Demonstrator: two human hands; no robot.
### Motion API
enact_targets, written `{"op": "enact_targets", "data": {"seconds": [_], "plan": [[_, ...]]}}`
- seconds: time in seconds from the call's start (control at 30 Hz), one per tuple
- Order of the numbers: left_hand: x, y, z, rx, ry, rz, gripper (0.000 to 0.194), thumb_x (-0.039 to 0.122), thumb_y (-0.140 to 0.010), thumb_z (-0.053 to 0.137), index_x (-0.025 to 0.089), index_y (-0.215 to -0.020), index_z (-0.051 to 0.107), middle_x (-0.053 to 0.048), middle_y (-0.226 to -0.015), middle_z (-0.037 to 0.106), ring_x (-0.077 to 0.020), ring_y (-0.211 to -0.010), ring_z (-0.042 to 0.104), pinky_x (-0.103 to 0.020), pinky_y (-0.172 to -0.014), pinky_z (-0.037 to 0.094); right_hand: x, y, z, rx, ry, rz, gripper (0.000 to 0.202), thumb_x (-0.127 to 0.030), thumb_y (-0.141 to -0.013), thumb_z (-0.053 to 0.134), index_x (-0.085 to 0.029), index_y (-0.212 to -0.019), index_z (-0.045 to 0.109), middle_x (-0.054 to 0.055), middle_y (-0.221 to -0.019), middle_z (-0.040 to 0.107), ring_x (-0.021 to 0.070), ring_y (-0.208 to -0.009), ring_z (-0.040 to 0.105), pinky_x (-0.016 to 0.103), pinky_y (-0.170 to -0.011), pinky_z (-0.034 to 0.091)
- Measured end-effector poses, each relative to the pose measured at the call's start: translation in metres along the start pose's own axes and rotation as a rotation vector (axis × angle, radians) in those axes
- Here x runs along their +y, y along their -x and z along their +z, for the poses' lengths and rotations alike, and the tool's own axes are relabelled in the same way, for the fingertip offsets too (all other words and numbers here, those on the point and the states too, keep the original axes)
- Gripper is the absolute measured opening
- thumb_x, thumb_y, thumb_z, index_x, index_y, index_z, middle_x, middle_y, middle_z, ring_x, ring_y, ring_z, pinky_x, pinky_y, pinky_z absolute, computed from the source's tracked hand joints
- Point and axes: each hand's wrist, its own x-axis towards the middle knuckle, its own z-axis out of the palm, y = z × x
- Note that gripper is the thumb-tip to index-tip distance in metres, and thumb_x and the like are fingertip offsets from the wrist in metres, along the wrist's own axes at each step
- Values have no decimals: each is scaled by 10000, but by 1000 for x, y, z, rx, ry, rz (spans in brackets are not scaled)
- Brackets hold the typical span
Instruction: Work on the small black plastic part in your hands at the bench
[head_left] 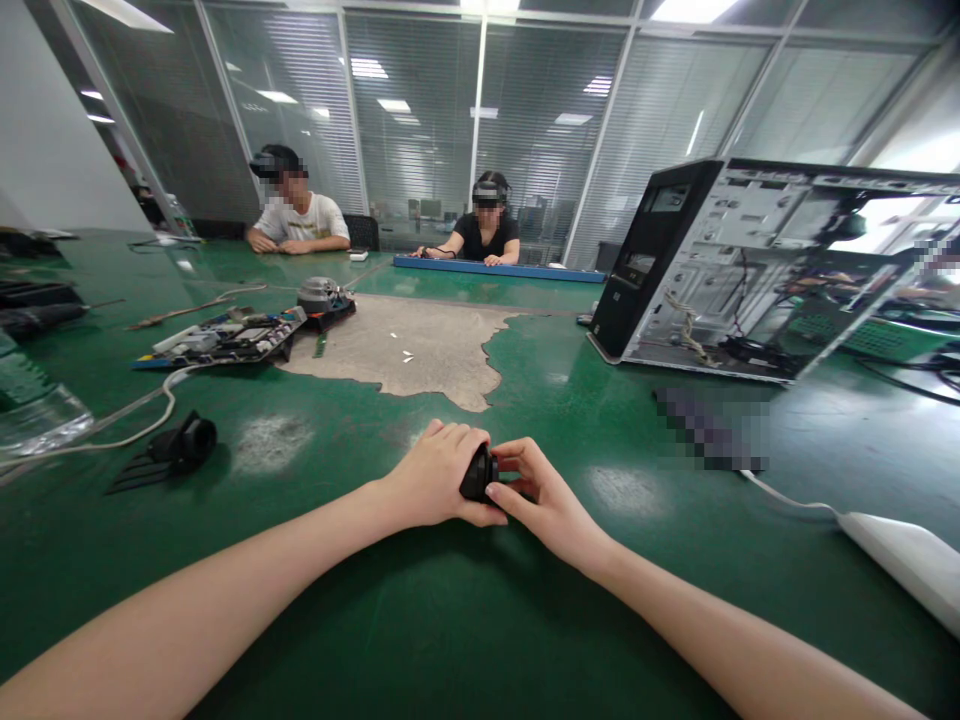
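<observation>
Between my two hands is a small black round part [475, 476], ridged like a lens or cap; its exact kind is unclear. My left hand [442, 470] is wrapped over it from the left and hides much of it. The fingers and thumb of my right hand [532, 490] pinch its right end. Both hands are just above the green table [337, 620], in front of a bare worn patch [442, 350]. A black piece with a round end and long prongs [180, 445] lies to the left.
A circuit board [225, 338] and a cooling fan [324, 297] stand at the left, near a clear plastic bottle [37, 400] and a white cable. At the right are an open computer case [675, 270] and a white device [907, 560]. Two people sit across the table.
</observation>
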Motion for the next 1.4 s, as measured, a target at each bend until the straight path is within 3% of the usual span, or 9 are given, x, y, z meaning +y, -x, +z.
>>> {"op": "enact_targets", "data": {"seconds": [0.1,0.23,0.4,0.67,0.8,0.93,1.03,1.27,1.4], "plan": [[1,0,-1,-4,-1,2,656,630,-538,619,165,-971,456,-61,-918,572,-241,-827,524,-353,-729,323,-1,0,0,-17,-5,44,262,-218,-772,555,-217,-1005,435,37,-963,522,162,-894,544,315,-727,492],[1,0,-1,6,-15,7,639,632,-560,600,156,-962,458,-63,-904,569,-236,-816,520,-351,-726,322,-1,0,0,-55,-24,-3,236,-200,-767,561,-220,-970,442,26,-936,510,156,-886,530,270,-667,483],[1,0,-1,11,-19,15,685,649,-549,604,149,-991,452,-64,-917,568,-238,-821,520,-355,-736,321,1,0,0,8,-5,-73,155,-215,-778,553,-224,-914,480,20,-957,476,152,-917,510,281,-737,469],[0,0,0,-1,-10,7,672,639,-542,618,157,-977,449,-62,-928,572,-241,-831,523,-347,-730,320,1,0,-1,-41,-53,40,247,-221,-791,536,-215,-1012,426,35,-964,510,157,-916,530,305,-745,478],[0,0,0,1,-22,7,645,621,-560,611,154,-976,452,-65,-912,571,-238,-817,523,-346,-733,320,1,0,0,-37,-13,-44,239,-190,-765,562,-221,-975,453,30,-963,488,163,-932,512,272,-691,484],[1,0,0,9,-17,10,648,620,-564,610,154,-984,446,-64,-917,571,-236,-826,523,-347,-743,321,2,1,0,11,27,-131,194,-186,-762,562,-226,-940,494,35,-1005,459,166,-959,492,281,-734,482],[1,0,-1,5,-14,7,662,632,-540,625,160,-969,445,-60,-926,573,-239,-828,524,-346,-735,321,3,1,0,24,38,-98,147,-214,-787,539,-224,-928,500,34,-979,480,171,-955,509,298,-746,476],[0,0,0,-3,-24,7,676,644,-541,617,153,-973,445,-62,-925,570,-238,-822,521,-349,-735,321,0,0,0,-20,-15,31,256,-216,-779,547,-212,-1014,446,47,-984,519,178,-935,526,319,-734,479],[1,0,0,2,-34,8,650,627,-563,609,145,-970,451,-66,-914,567,-235,-816,519,-348,-736,321,1,0,0,-35,-18,-40,238,-186,-758,565,-219,-971,463,30,-954,499,170,-933,513,277,-692,480]]}}
